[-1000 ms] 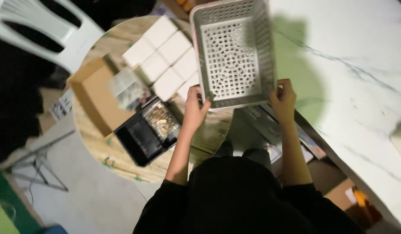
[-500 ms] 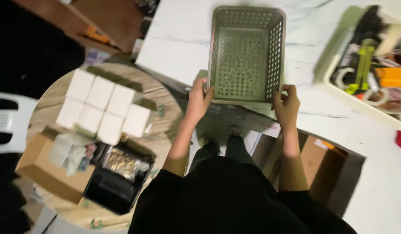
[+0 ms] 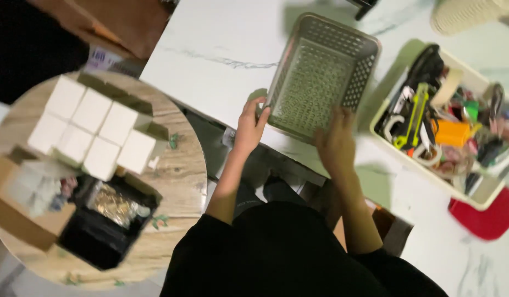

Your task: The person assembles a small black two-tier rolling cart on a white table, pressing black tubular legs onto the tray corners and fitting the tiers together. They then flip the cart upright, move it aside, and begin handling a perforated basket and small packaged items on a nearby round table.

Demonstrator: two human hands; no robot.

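Note:
A grey perforated plastic basket (image 3: 320, 77) rests empty on the white marble table (image 3: 221, 44). My left hand (image 3: 252, 122) grips its near left corner. My right hand (image 3: 336, 142) holds its near edge, fingers over the rim. Both arms wear black sleeves and reach out from my dark-clothed lap.
A white tray (image 3: 458, 187) full of tools, tape and cutters sits right of the basket, with a red object (image 3: 485, 220) beyond it. A round wooden side table (image 3: 177, 181) to my left carries several white boxes (image 3: 95, 129), a cardboard box (image 3: 18, 214) and a black box (image 3: 103, 225).
My view has swung right and the basket has slid rightward across the table toward the tool tray. Both hands stay on its near edge.

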